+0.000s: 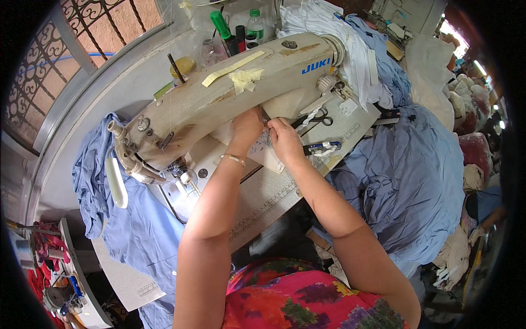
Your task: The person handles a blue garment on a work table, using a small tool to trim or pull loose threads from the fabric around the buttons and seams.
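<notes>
My left hand reaches under the arm of a beige sewing machine, a bracelet around its wrist. My right hand is close beside it on the machine bed. The fingers of both hands are closed and meet at a small thing that I cannot make out. Beneath them lies a pale piece of card or paper with marks on it. Just right of my right hand are black-handled scissors and a dark blue tool with white wrapping.
Blue cloth is heaped at the right; more blue garments hang over the left side. White cloth is piled behind the machine, near a green-capped bottle and thread spools. A ruler scale runs along the table's front edge.
</notes>
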Motion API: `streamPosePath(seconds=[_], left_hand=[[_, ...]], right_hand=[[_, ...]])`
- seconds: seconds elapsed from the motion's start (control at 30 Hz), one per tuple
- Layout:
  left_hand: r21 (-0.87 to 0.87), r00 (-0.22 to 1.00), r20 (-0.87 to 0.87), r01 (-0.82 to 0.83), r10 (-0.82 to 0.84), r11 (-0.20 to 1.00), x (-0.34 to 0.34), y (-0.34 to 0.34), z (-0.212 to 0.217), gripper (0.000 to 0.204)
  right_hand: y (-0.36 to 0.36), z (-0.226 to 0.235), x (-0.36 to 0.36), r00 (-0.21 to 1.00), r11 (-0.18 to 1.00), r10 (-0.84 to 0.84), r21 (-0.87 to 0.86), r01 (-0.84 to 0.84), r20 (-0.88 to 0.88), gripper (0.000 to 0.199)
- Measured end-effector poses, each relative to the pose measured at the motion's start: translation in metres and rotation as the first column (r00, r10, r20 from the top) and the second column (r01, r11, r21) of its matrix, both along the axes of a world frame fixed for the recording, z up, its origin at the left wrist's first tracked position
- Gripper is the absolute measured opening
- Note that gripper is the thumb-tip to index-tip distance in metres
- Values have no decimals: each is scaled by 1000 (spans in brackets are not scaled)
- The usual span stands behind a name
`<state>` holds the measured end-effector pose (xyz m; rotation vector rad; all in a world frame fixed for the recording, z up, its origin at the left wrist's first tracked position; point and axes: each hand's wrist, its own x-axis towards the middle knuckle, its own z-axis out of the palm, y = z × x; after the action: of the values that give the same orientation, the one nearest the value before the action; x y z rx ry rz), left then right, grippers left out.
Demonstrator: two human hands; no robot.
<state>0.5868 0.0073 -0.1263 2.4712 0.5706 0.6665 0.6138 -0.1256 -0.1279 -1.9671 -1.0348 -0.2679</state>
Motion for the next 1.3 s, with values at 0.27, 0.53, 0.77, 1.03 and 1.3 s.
streamPosePath(seconds=[0.27, 0.53, 0.77, 1.03, 1.3], left_hand=[[-63, 993, -96, 59, -65, 996, -20, 1, 11, 11], [84, 986, -3, -166, 167, 983, 2, -21, -9, 11], [-35, 971, -237, 0, -8, 999, -24, -6, 12, 21], [-11, 967, 206, -153, 152, 988, -8, 41, -19, 27], [134, 992, 123, -47, 30, 990, -6, 24, 7, 29]], right_hand=[[0, -3, 3, 999, 1000, 13, 19, -12, -30, 15], [1, -3, 3, 1000, 1000, -10, 23, 10, 0, 16], [-5, -6, 8, 999, 999, -44, 4, 44, -16, 14], [7, 1, -2, 1000, 1000, -5, -12, 4, -23, 11], [-1, 0, 5, 1000, 1000, -5, -27, 6, 10, 12]])
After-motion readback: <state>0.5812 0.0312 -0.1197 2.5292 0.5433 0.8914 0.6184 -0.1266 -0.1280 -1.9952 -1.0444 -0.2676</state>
